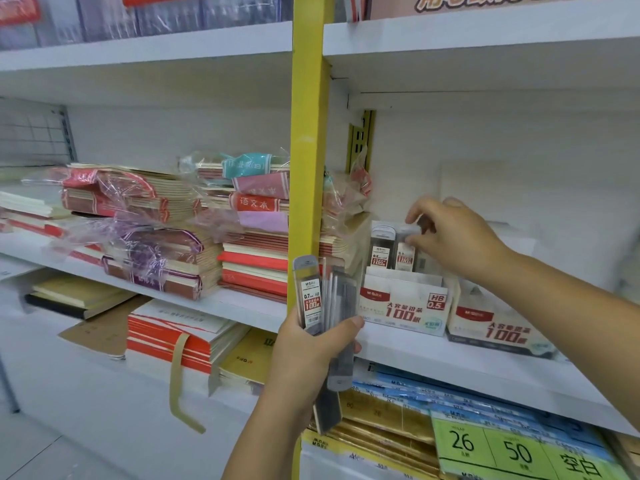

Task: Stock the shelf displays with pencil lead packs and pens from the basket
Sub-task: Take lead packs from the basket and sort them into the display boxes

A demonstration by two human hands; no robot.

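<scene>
A: hands?
B: left hand [311, 344] grips a fanned bunch of lead packs [323, 306], thumb across the front. Front one reads 0.7 HB. Bunch is upright, just in front of the yellow upright [308, 168], low ends hang below the shelf board [450, 362]
A: R?
B: right hand [453, 237] reaches in over the 0.5 HB display box [401, 303]. Thumb + fingers pinch the top of a single pack [405, 252] standing in it. 2nd standing pack [381, 247] is just left of it; touching or not, can't tell
A: room to move?
B: tight on the L. Box is near the upright, and wrapped notebook stacks [166, 244] poke past the upright, right beside the box. R side: second display box [498, 327] is just beside the first, forearm passes over it. Plenty of headroom up to the upper shelf [485, 64]. Some depth behind the boxes before the white back wall [519, 150]
A: surface?
B: white board, both boxes near its front edge. Below it: blue packs [433, 393], gold packs [381, 414], green price tags [502, 448] reading 26 / 50. L bay: notebook stacks on 2 levels
</scene>
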